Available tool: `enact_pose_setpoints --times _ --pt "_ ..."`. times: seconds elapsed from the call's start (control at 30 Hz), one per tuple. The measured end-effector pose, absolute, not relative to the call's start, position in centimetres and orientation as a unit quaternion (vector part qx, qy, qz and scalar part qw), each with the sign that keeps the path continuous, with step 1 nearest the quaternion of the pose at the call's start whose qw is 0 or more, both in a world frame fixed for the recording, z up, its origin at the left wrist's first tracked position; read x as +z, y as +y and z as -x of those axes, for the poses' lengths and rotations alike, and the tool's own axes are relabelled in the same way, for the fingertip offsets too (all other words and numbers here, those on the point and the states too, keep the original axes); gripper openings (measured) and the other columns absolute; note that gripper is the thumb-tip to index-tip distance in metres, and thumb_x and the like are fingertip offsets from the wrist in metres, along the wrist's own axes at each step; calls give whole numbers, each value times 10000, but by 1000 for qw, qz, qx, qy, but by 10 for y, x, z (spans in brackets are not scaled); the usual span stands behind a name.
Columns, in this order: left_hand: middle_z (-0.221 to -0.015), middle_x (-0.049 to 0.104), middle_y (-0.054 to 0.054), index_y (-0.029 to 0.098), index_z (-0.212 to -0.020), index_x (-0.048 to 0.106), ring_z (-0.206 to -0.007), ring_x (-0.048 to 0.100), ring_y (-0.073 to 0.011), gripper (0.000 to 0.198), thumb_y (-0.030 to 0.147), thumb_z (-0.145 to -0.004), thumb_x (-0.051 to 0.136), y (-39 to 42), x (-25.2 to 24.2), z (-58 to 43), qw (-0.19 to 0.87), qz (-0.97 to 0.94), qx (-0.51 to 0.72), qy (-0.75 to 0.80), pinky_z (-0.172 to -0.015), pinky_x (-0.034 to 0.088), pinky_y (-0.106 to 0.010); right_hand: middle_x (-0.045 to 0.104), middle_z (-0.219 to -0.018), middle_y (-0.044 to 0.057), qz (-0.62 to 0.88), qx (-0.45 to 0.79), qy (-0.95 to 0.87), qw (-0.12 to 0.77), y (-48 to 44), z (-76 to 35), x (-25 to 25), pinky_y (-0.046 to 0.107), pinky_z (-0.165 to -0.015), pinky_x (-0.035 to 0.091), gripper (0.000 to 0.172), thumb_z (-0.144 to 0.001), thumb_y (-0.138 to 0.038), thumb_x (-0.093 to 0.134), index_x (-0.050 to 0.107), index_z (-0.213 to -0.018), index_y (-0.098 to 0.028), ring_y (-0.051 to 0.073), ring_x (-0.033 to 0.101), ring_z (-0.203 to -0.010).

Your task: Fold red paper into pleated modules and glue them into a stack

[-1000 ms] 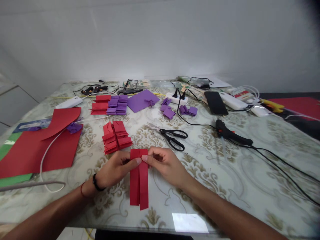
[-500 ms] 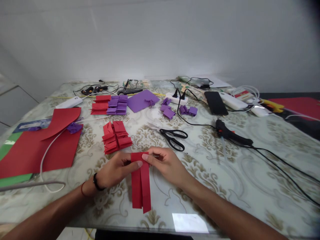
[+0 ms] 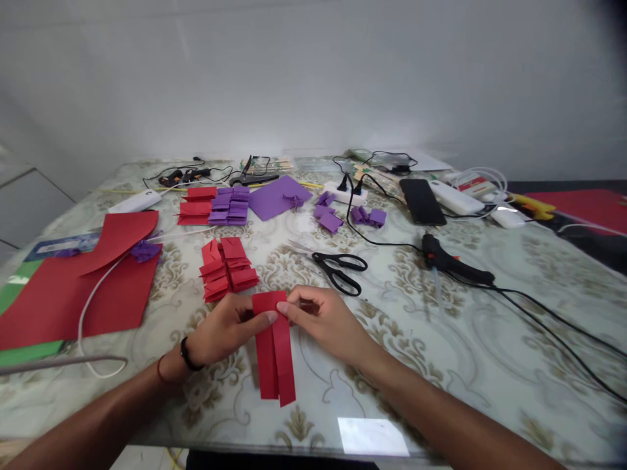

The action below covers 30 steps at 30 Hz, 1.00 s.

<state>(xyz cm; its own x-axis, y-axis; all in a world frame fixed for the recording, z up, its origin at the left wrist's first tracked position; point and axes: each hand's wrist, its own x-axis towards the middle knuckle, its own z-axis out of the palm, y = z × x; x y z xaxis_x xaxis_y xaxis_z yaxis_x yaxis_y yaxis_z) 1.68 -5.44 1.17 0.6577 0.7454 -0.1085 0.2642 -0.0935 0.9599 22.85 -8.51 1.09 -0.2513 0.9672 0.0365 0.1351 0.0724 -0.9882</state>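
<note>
A folded red paper strip (image 3: 275,365) hangs between my hands, its two long tails pointing toward me. My left hand (image 3: 228,331) pinches its upper left side, with the thumb lying across the front. On the upper right edge, my right hand (image 3: 323,321) grips it between thumb and fingers. Fingertips behind the paper are hidden. Just beyond my left hand lie several folded red paper pieces (image 3: 240,258). Black-handled scissors (image 3: 340,264) rest past my right hand, blades pointing left.
A glue gun (image 3: 455,261) with its cord lies at right, near a black phone (image 3: 422,202). Red sheets (image 3: 112,294) and a white cable occupy the left. Farther back are folded purple pieces (image 3: 230,205), a purple sheet (image 3: 272,199) and a power strip (image 3: 347,194).
Both hands have shifted the red strip slightly away from me and a little left, and its tails have risen a bit. Both keep their hold on it.
</note>
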Motion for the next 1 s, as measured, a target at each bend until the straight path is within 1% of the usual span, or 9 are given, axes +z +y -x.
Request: enact_pose_setpoints --times 0.07,0.2,0.27,0.43,0.6,0.7,0.8,0.9,1.0 --pt "-754 611 -1 129 -827 696 -666 494 -123 373 446 -992 590 -54 10 -16 558 -716 214 360 -603 402 -227 544 -664 -22 455 507 -605 412 -85 -228 11 260 -597 376 306 -930 -392 650 609 -706 -189 133 477 -627" --pt "-628 508 27 135 -685 617 -577 411 -99 455 481 -981 596 -52 9 -14 505 -722 254 399 -528 322 -222 575 -679 -11 451 537 -599 386 -86 -228 10 270 -605 390 285 -920 -408 645 639 -745 -184 140 497 -634" --pt "-598 499 28 139 -658 610 -556 407 -99 473 493 -973 605 -51 8 -13 494 -722 263 407 -507 312 -224 585 -678 -6 458 538 -598 379 -86 -228 10 271 -604 393 281 -900 -404 662 639 -731 -181 140 496 -632" --pt "-696 652 -15 136 -758 705 -622 552 -137 383 468 -943 660 -48 8 -13 530 -708 255 390 -530 413 -225 604 -685 1 472 522 -601 378 -85 -227 9 268 -597 398 270 -886 -403 665 660 -736 -179 143 502 -640" --pt "-725 701 -28 145 -828 754 -694 617 -171 343 463 -931 679 -46 10 -12 526 -695 273 408 -566 471 -236 608 -668 -1 475 530 -604 359 -85 -227 6 271 -593 404 272 -896 -409 653 678 -758 -177 140 499 -617" --pt "-704 705 -22 136 -826 766 -666 621 -164 325 451 -893 727 -45 11 -11 526 -686 277 419 -557 471 -230 634 -703 9 474 517 -605 377 -85 -228 8 277 -630 440 260 -908 -394 634 679 -772 -177 149 540 -650" --pt "-693 726 -32 121 -817 786 -625 629 -160 312 431 -850 767 -44 11 -10 538 -673 240 447 -544 465 -229 657 -747 17 481 509 -595 394 -83 -229 10 276 -646 456 230 -907 -382 638 689 -821 -175 156 575 -684" --pt "-725 754 -55 113 -826 801 -640 653 -171 310 419 -845 759 -43 11 -10 557 -672 191 450 -566 474 -236 634 -722 3 482 521 -585 393 -82 -229 9 262 -614 434 210 -886 -374 664 685 -829 -173 143 555 -652" --pt "-701 725 -25 127 -844 805 -621 618 -144 303 417 -875 725 -44 12 -10 536 -701 168 439 -549 433 -217 611 -700 -10 470 537 -587 383 -81 -230 8 251 -589 410 192 -868 -359 682 685 -818 -174 130 525 -629"
